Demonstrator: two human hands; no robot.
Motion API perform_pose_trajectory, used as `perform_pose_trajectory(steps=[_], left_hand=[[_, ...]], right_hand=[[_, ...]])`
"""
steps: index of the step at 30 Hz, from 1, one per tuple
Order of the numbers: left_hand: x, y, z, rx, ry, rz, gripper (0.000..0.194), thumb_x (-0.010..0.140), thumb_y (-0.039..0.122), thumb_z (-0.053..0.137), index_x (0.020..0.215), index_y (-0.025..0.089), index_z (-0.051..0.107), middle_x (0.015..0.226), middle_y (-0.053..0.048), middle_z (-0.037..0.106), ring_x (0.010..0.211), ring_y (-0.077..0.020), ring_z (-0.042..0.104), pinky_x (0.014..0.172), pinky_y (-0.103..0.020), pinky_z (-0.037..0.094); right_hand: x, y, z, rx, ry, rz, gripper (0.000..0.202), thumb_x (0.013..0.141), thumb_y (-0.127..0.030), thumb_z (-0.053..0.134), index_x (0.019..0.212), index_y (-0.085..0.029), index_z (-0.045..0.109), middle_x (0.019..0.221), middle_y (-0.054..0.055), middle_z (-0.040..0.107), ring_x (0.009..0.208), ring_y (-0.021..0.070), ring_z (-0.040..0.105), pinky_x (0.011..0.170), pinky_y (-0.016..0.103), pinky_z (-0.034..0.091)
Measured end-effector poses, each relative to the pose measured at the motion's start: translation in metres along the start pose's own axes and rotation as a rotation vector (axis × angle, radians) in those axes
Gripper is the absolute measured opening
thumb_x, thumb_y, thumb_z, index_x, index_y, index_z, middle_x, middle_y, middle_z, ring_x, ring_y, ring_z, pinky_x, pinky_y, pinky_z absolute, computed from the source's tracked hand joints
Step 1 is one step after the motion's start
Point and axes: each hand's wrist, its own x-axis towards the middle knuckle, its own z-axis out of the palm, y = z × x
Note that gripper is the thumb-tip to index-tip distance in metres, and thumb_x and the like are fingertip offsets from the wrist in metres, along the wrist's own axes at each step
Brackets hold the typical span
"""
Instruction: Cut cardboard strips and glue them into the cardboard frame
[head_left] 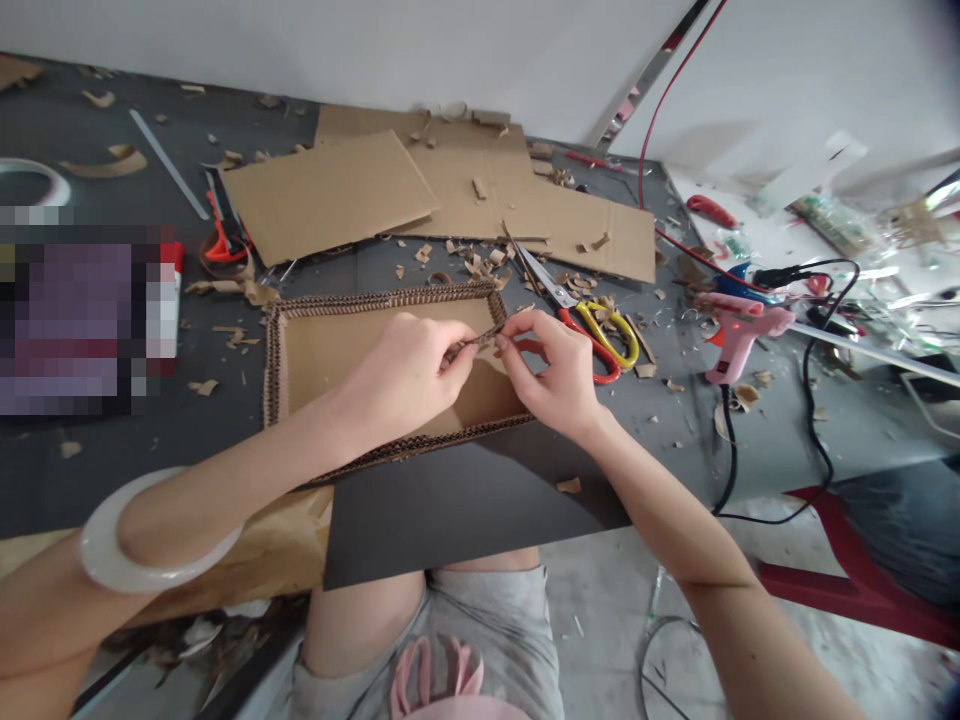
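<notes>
Between my fingertips is a thin strip of corrugated cardboard (486,338), partly covered by the fingers. My left hand (420,365) pinches its left end, and my right hand (553,365) pinches the right end. Both hands are above a shallow cardboard tray (322,340), whose raised rim is built of corrugated strips. The tray's right side is partly hidden behind my right hand. Just beyond that hand lie scissors (559,290) with red and yellow handles, their blades pointing away to the upper left.
Flat cardboard sheets (330,195) lie at the back among scraps. A pink glue gun (739,335) with a black cord stands at right. An orange utility knife (221,235), a white glue stick (169,165) and a tape roll (56,185) are at left. A red stool (847,590) is lower right.
</notes>
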Motion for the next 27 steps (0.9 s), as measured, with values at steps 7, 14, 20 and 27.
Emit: perform_pose_trajectory(steps=[7, 14, 20, 27], left_hand=[[0.002, -0.001, -0.001, -0.026, -0.012, -0.034, 0.025, 0.084, 0.023, 0.048, 0.082, 0.011, 0.069, 0.066, -0.006, 0.07, 0.058, -0.0151, 0.064, 0.06, -0.023, 0.047], [0.004, -0.006, -0.004, -0.079, -0.005, -0.072, 0.024, 0.082, 0.022, 0.048, 0.081, 0.012, 0.07, 0.068, -0.007, 0.071, 0.062, -0.0169, 0.067, 0.064, -0.025, 0.052], [0.009, -0.021, -0.007, -0.241, -0.02, -0.134, 0.024, 0.083, 0.024, 0.048, 0.086, 0.011, 0.069, 0.076, -0.008, 0.073, 0.066, -0.0167, 0.069, 0.061, -0.024, 0.056], [0.011, -0.024, -0.004, -0.352, -0.097, -0.167, 0.025, 0.084, 0.027, 0.05, 0.091, 0.012, 0.068, 0.078, -0.008, 0.073, 0.068, -0.0165, 0.07, 0.06, -0.022, 0.057]], right_hand=[[0.003, -0.002, -0.003, 0.002, 0.05, 0.052, 0.004, 0.08, -0.019, 0.05, 0.078, -0.019, 0.053, 0.076, 0.001, 0.058, 0.071, 0.0118, 0.056, 0.064, 0.025, 0.054], [0.006, 0.006, -0.007, 0.016, 0.097, 0.076, 0.003, 0.078, -0.017, 0.051, 0.078, -0.019, 0.053, 0.077, 0.002, 0.06, 0.072, 0.0124, 0.059, 0.065, 0.026, 0.055], [0.014, 0.036, -0.024, -0.175, 0.303, 0.191, 0.009, 0.081, -0.025, 0.055, 0.074, -0.019, 0.056, 0.068, 0.0, 0.061, 0.06, 0.0118, 0.059, 0.057, 0.025, 0.051], [0.011, 0.019, -0.017, -0.296, 0.173, -0.237, 0.013, 0.085, -0.016, 0.055, 0.095, -0.02, 0.063, 0.09, 0.006, 0.066, 0.077, 0.0147, 0.062, 0.066, 0.027, 0.052]])
